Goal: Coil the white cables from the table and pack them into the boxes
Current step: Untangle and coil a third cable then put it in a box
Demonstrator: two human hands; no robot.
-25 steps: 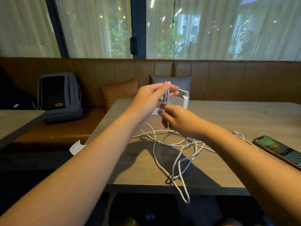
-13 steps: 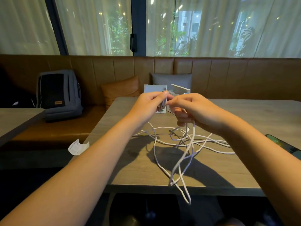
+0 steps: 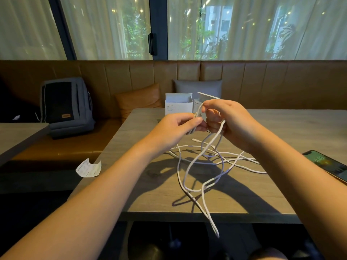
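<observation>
I hold both hands up above the far half of the table (image 3: pixel 142 184), close to each other. My left hand (image 3: pixel 174 126) pinches a small bundle of white cable loops between thumb and fingers; the loops are short and stand almost upright in the pinch. My right hand (image 3: pixel 227 121) is just beside it, on the right, with the fingers curled around the free length of the same white cable (image 3: pixel 195 166).

From my right hand the cable falls down and toward me. It makes a long hanging loop, crosses the table, and its lowest part goes over the near edge and hangs below it. So the loose length lies mostly along the line from the hands to my body, and the right hand is the nearer one to it. More white cable lies in a tangle on the table under and to the right of my hands; I cannot tell how many cables it is.

The two open white boxes (image 3: pixel 178 106) stand just behind my hands, at the far edge. I think the next wrap must carry the cable from the right hand across to the left, and the tangle below could catch it.
</observation>
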